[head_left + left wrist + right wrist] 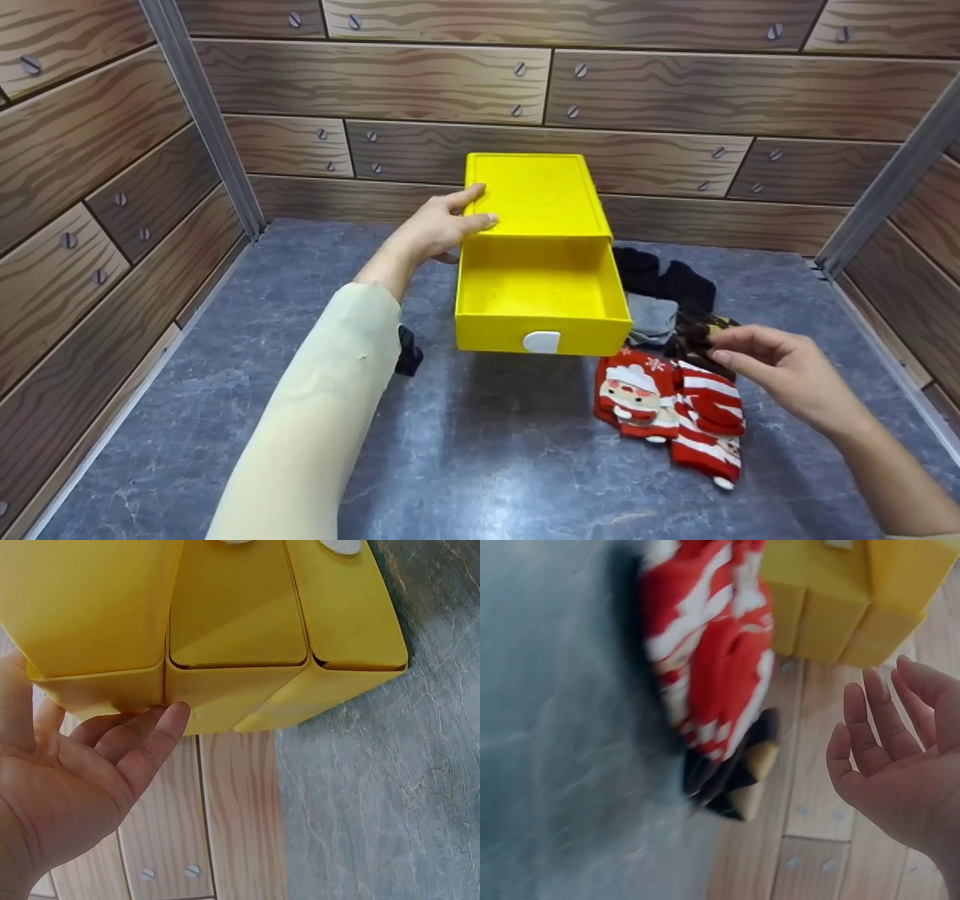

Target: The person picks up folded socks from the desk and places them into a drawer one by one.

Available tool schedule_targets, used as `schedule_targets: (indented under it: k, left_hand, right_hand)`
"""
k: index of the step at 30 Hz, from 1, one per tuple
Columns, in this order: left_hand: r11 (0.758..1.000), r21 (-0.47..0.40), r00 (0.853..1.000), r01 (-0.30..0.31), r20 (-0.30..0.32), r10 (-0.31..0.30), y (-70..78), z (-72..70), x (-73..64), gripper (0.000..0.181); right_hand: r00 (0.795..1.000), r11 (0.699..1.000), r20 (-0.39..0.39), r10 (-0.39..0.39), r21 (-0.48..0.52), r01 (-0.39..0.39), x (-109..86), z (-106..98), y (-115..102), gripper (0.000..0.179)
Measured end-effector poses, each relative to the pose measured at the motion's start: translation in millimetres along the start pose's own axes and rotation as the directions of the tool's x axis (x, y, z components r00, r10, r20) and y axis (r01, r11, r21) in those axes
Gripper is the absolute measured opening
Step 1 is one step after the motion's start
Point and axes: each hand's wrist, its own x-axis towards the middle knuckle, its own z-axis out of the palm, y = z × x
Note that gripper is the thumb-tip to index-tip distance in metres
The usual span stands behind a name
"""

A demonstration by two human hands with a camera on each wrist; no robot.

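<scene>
A stacked yellow drawer unit (529,191) stands in the middle, its top drawer (544,334) pulled out and bare inside. My left hand (439,225) rests on its upper left edge, thumb and a finger on the top; in the left wrist view the other fingers (150,742) extend along the side. My right hand (787,375) hovers, fingers loosely bent and holding nothing, by a dark brown and tan patterned sock (754,772). Near it lie red and white Christmas socks (636,390), a folded grey pair (651,319) and black socks (686,285).
A small dark cloth item (409,352) lies left of the drawers, partly behind my left sleeve (322,405). Two lower drawers (240,622) are closed. Wood-patterned panels (420,82) enclose the grey marbled table (487,465) at the back and both sides.
</scene>
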Motion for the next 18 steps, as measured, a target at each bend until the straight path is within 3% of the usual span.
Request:
schedule_targets:
  k: [9,18]
  left_hand:
    - [1.000,-0.011,1.000,-0.003,0.001,0.003,-1.3,0.9,0.2,0.074]
    - [1.000,0.019,1.000,0.008,-0.006,-0.008,-1.2,-0.8,1.5,0.073]
  right_hand:
    - [0.993,0.993,0.023,0.113,-0.043,-0.112,-4.6,-7,39,0.031]
    - [0.988,0.987,0.051,0.147,-0.067,-0.144,-6.6,-3,60,0.031]
